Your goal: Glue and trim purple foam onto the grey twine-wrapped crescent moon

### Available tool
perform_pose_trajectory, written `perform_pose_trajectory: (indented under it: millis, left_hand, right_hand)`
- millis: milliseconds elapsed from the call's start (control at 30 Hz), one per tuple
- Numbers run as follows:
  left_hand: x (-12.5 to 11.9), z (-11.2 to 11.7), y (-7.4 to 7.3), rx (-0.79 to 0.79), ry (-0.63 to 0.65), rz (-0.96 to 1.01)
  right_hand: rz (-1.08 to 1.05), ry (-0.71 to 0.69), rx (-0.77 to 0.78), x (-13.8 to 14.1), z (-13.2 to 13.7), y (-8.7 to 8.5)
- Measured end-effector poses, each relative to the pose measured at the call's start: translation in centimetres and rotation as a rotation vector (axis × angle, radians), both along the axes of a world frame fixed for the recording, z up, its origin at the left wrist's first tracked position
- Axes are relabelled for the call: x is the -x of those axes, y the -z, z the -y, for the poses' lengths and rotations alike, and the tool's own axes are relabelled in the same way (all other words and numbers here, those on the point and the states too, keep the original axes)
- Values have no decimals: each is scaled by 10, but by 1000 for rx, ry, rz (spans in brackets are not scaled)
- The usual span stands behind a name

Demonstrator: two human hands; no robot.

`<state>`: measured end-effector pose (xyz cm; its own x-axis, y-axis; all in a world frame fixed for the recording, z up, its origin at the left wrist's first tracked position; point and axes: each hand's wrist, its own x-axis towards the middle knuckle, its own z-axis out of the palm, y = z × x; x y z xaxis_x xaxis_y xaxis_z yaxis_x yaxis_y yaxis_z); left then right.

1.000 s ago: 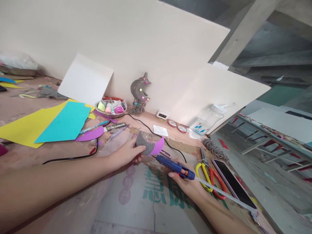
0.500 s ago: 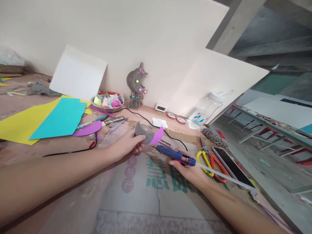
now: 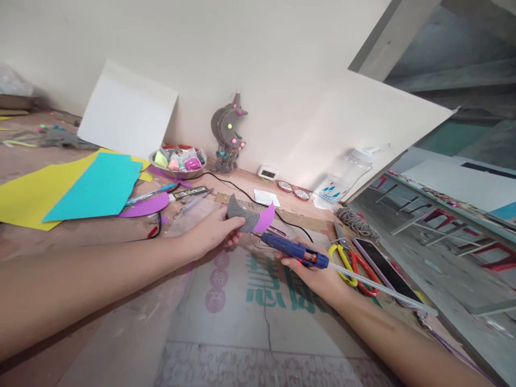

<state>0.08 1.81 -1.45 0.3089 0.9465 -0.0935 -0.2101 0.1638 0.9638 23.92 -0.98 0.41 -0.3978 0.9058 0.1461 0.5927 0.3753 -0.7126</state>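
Between the thumb and fingers of my left hand is a purple crescent cutout, its left part covered by grey yarn laid in close rows. My right hand is wrapped round a blue hot glue gun, a long clear glue stick sticking out of its back. The gun's nozzle points left, just under the crescent's lower edge; whether it touches is too small to tell. A loose grey strand hangs below the crescent onto the printed plastic sheet.
Scissors, a phone and a grey yarn bundle lie on the right. A bottle stands by the wall. At left are coloured sheets and a bowl. A grey moon ornament hangs behind; a black cord crosses the table.
The view has shifted slightly. Both hands keep their holds, and the glue gun's nozzle remains close to the crescent's lower edge.
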Motion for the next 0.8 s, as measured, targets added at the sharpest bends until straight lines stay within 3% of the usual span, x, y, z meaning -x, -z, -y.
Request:
perform_pose_trajectory:
  millis: [567,800]
  left_hand:
    - [-1,1,-3,6,-17,-41]
    - [-2,2,-7,0,-26,-82]
  right_hand:
    - [57,21,-63,0,0,1]
    - [-8,116,-35,4,2,2]
